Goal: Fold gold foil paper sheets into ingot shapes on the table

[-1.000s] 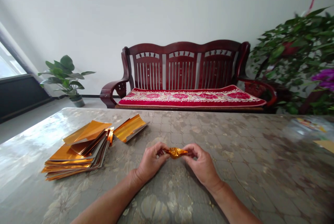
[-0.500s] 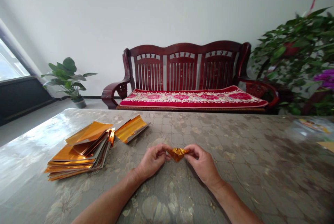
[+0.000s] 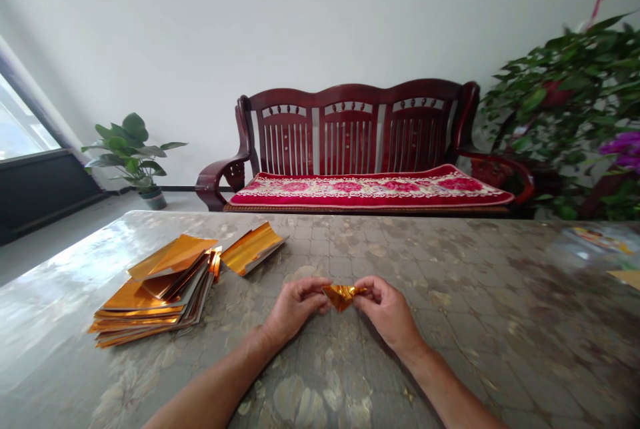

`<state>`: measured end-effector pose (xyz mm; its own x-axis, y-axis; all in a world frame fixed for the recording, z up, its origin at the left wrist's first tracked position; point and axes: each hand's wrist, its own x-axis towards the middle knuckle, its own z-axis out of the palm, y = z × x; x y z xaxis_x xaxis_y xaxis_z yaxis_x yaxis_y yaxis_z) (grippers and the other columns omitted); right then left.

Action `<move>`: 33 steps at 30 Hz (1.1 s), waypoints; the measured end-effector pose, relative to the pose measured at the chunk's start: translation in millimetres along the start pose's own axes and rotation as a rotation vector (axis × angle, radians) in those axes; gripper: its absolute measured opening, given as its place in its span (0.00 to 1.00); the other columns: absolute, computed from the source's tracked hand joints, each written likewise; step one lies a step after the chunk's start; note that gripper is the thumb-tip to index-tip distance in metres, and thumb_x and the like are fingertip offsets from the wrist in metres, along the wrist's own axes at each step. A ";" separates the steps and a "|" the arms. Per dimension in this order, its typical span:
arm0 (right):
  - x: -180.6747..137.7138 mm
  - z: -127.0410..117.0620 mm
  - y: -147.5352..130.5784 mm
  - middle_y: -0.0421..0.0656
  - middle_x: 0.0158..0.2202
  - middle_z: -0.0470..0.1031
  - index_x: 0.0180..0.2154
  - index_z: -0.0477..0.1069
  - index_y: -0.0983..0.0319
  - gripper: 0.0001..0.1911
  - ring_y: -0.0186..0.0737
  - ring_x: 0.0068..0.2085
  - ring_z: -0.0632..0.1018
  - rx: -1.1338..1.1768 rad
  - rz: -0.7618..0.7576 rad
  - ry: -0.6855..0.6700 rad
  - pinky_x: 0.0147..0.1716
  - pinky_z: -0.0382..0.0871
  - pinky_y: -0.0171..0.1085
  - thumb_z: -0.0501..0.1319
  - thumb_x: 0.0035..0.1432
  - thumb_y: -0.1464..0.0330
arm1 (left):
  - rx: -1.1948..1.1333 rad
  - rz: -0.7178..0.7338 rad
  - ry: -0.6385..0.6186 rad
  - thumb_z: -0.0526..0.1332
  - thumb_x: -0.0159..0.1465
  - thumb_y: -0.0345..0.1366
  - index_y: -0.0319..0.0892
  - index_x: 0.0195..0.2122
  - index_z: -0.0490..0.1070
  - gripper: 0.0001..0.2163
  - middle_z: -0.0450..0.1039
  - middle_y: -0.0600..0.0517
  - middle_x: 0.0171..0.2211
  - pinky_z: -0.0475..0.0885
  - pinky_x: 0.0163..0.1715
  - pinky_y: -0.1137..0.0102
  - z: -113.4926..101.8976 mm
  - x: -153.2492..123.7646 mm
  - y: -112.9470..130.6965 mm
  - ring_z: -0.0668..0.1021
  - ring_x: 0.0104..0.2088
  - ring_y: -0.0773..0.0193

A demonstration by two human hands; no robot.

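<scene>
A small piece of shiny gold foil paper [image 3: 341,297], folded to a downward point, is held between my two hands over the table. My left hand [image 3: 299,303] pinches its left corner between thumb and fingers. At the opposite corner, my right hand [image 3: 384,305] grips it the same way. To the left lies a stack of gold foil sheets [image 3: 145,302], loosely piled with uneven edges. A separate, slightly curled bundle of gold foil sheets [image 3: 254,247] rests beside that stack, beyond my left hand.
The table [image 3: 480,322] has a patterned grey-brown cover. A clear plastic package [image 3: 595,245] sits at its right side. Behind the table stands a dark red wooden bench [image 3: 347,129] with a red floral cushion [image 3: 370,190]. Potted plants flank it, one plant [image 3: 133,149] at left.
The foil paper's shape has shifted slightly, its left side now looking flatter and its right side narrower. Both hands keep their pinch in nearly the same place.
</scene>
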<state>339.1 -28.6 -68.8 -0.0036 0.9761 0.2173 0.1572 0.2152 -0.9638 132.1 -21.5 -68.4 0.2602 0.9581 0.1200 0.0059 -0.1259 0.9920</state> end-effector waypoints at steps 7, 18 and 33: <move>-2.2 3.0 2.2 0.40 0.28 0.79 0.31 0.72 0.61 0.07 0.38 0.30 0.79 -0.004 -0.006 -0.041 0.32 0.72 0.35 0.65 0.48 0.68 | 0.049 0.004 0.071 0.69 0.54 0.41 0.39 0.37 0.79 0.13 0.80 0.50 0.28 0.74 0.27 0.72 7.8 0.5 1.4 0.79 0.25 0.64; -3.9 0.9 -26.3 0.42 0.39 0.78 0.36 0.75 0.58 0.04 0.42 0.43 0.78 -0.331 -0.278 -0.053 0.42 0.70 0.37 0.61 0.59 0.66 | 0.268 0.053 0.249 0.64 0.56 0.35 0.39 0.29 0.80 0.07 0.79 0.52 0.24 0.69 0.25 0.75 10.9 2.2 13.0 0.77 0.24 0.66; 0.0 7.1 -60.6 0.39 0.32 0.76 0.31 0.71 0.58 0.06 0.39 0.37 0.75 -0.680 -0.413 -0.109 0.36 0.64 0.36 0.61 0.62 0.71 | 0.475 0.054 0.181 0.62 0.59 0.37 0.43 0.29 0.81 0.08 0.80 0.54 0.27 0.69 0.29 0.74 29.8 -8.2 32.3 0.79 0.28 0.64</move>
<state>322.6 -41.4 -11.5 -0.2834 0.8270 0.4856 0.6894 0.5277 -0.4963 159.0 -41.1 -38.5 0.1015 0.9710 0.2166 0.4465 -0.2390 0.8623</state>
